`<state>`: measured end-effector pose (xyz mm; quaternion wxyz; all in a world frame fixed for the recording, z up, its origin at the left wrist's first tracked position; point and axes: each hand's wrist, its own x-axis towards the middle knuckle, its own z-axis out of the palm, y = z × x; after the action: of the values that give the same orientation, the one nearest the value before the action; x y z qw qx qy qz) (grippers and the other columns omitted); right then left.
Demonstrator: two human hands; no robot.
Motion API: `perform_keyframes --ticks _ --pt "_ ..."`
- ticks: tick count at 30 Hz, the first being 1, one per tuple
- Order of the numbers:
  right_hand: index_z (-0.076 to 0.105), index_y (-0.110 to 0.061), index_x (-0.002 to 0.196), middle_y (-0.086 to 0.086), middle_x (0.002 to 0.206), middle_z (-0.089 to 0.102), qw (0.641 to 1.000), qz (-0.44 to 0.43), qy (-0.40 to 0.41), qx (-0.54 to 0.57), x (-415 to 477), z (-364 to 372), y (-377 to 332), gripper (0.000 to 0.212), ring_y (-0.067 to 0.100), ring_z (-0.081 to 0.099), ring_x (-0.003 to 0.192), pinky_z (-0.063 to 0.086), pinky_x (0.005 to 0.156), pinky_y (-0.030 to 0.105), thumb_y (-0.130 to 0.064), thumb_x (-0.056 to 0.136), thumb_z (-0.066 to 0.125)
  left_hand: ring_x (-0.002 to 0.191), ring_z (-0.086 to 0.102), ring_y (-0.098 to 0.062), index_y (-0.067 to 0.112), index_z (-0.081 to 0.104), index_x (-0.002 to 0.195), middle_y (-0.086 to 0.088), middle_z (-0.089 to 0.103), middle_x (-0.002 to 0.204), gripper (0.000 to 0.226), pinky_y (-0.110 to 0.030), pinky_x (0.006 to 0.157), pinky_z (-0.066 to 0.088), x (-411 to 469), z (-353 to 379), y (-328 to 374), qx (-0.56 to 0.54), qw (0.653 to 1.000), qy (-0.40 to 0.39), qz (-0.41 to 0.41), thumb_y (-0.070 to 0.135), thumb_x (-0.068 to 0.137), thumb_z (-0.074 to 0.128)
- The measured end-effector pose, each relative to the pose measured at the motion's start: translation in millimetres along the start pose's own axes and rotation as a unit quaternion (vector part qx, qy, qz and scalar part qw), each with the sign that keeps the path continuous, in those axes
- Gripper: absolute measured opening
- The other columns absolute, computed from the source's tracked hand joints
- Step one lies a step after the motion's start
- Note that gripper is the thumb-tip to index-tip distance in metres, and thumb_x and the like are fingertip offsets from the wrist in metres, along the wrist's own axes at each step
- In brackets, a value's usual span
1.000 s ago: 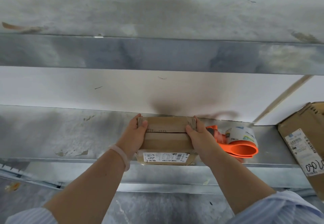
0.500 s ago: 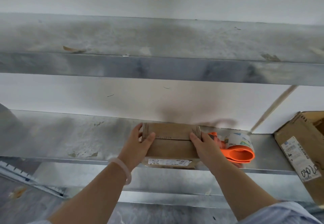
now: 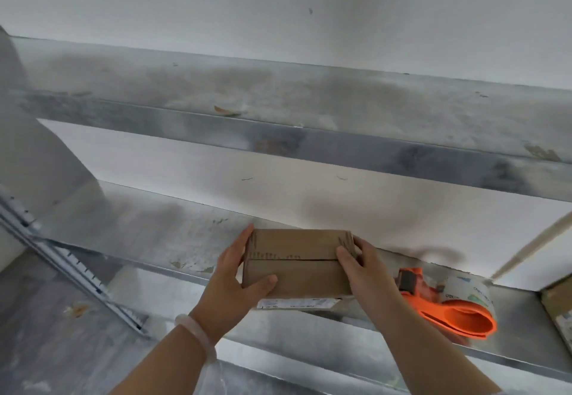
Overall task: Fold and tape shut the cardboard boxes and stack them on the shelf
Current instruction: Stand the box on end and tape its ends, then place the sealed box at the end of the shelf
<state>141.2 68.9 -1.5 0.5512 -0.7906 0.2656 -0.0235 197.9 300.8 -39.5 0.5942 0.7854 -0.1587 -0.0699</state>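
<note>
Left hand [image 3: 235,274] and right hand [image 3: 362,268] clasp either end of a small cardboard box [image 3: 297,264], flaps folded flat, at the front edge of a metal shelf [image 3: 173,240]. The centre seam looks untaped. Sealing seems next, needing one hand freed for the orange tape dispenser [image 3: 445,308] just beside the right wrist.

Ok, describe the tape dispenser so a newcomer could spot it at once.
Start at the lower metal shelf. On it, between the small box in the middle and the box at the right edge, lies the tape dispenser. It is the only bright orange thing, carrying a white printed roll.
</note>
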Motion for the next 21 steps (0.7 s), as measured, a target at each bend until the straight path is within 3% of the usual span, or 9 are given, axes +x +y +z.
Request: perform_keyframes --ticks 4,7,11,13,17,19,21 --pt "0.042 -0.032 0.138 -0.017 0.113 0.053 0.997 -0.049 -0.064 0.009 11 20 -20 0.039 -0.006 0.048 0.087 0.037 0.064 0.015 -0.039 0.100 0.049 0.122 0.052 -0.015 0.061 0.031 0.133 0.017 0.043 0.137 0.078 -0.037 0.093 0.055 -16 -16 3 -0.032 0.993 0.111 -0.033 0.037 0.074 0.077" --pt "0.052 -0.037 0.125 -0.024 0.104 0.059 0.990 -0.093 -0.107 0.007 14 39 -34 0.025 -0.011 0.055 0.083 0.041 0.061 0.010 -0.034 0.100 0.051 0.120 0.054 -0.018 0.062 0.033 0.126 0.018 0.045 0.134 0.075 -0.035 0.085 0.059 -26 -33 5 -0.070 0.979 0.182 -0.059 0.041 0.067 0.074" --pt "0.049 -0.039 0.130 -0.027 0.107 0.057 0.978 -0.129 -0.163 0.021 16 64 -48 0.031 -0.026 0.052 0.078 0.040 0.059 -0.002 -0.032 0.100 0.053 0.119 0.055 -0.023 0.058 0.035 0.130 0.010 0.045 0.137 0.075 -0.035 0.075 0.061 -34 -56 -1 -0.094 0.960 0.248 -0.090 0.034 0.072 0.076" --pt "0.049 -0.038 0.131 -0.021 0.118 0.058 0.973 -0.145 -0.179 0.025 18 79 -53 0.033 -0.023 0.053 0.089 0.041 0.066 -0.002 -0.030 0.099 0.054 0.119 0.055 -0.024 0.051 0.033 0.136 0.006 0.043 0.138 0.075 -0.032 0.074 0.061 -38 -70 -9 -0.079 0.952 0.281 -0.096 0.024 0.080 0.075" --pt "0.049 -0.028 0.141 -0.012 0.138 0.053 0.965 -0.165 -0.201 0.017 19 114 -65 0.044 0.001 0.051 0.123 0.041 0.089 0.008 -0.025 0.098 0.057 0.120 0.054 -0.024 0.048 0.032 0.140 0.002 0.042 0.141 0.077 -0.029 0.075 0.060 -43 -109 -23 -0.066 0.937 0.331 -0.092 0.020 0.082 0.074" --pt "0.049 -0.027 0.141 -0.013 0.137 0.052 0.960 -0.173 -0.218 0.016 21 136 -75 0.044 0.003 0.048 0.128 0.040 0.084 0.001 -0.024 0.098 0.057 0.119 0.054 -0.023 0.048 0.032 0.138 0.002 0.043 0.139 0.076 -0.025 0.072 0.058 -40 -131 -33 -0.064 0.930 0.350 -0.089 0.018 0.082 0.075" --pt "0.049 -0.031 0.138 -0.014 0.138 0.052 0.957 -0.187 -0.221 0.004 25 164 -85 0.041 0.002 0.047 0.129 0.039 0.095 0.007 -0.026 0.098 0.057 0.119 0.054 -0.023 0.047 0.033 0.138 0.003 0.044 0.138 0.077 -0.023 0.071 0.058 -32 -155 -46 -0.073 0.925 0.364 -0.083 0.016 0.082 0.075"
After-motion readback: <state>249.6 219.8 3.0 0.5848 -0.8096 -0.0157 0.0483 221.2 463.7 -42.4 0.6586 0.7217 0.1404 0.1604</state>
